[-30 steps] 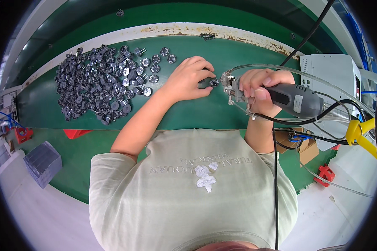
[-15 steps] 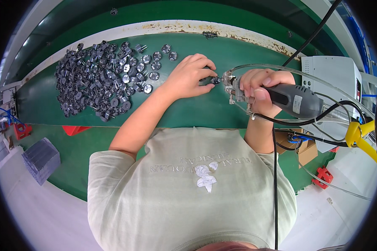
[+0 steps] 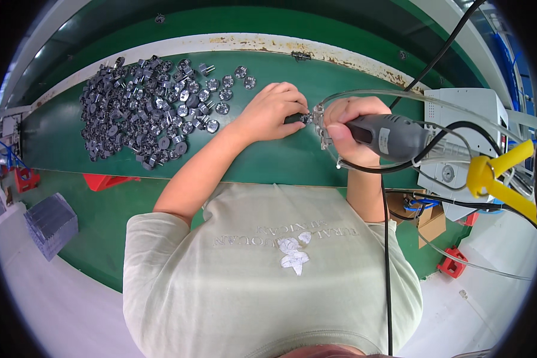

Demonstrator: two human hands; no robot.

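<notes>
With my left hand (image 3: pixel 274 114) I pinch a small black plug part (image 3: pixel 294 118) down on the green tabletop, thumb and fingers closed round its sides. My right hand (image 3: pixel 353 128) is wrapped round a grey electric screwdriver (image 3: pixel 394 138), which lies tilted nearly level and points left. Its metal head (image 3: pixel 322 126) meets or nearly meets the right end of the plug part; the exact contact is too small to tell. Left of my left hand spreads a large pile of similar black plug parts (image 3: pixel 134 113), some with metal prongs showing.
A clear tube (image 3: pixel 394 93) and a black cable (image 3: pixel 388 250) run from the tool. Yellow straps (image 3: pixel 501 172) bundle hoses at the right. Beside the bench stands a white machine (image 3: pixel 459 107). Several loose plug parts (image 3: pixel 225 93) lie between pile and hand. A rusty white ledge (image 3: pixel 250 42) borders the back.
The screwdriver in my right hand has moved left, bringing its head to the plug part. My left hand has closed more tightly round that part.
</notes>
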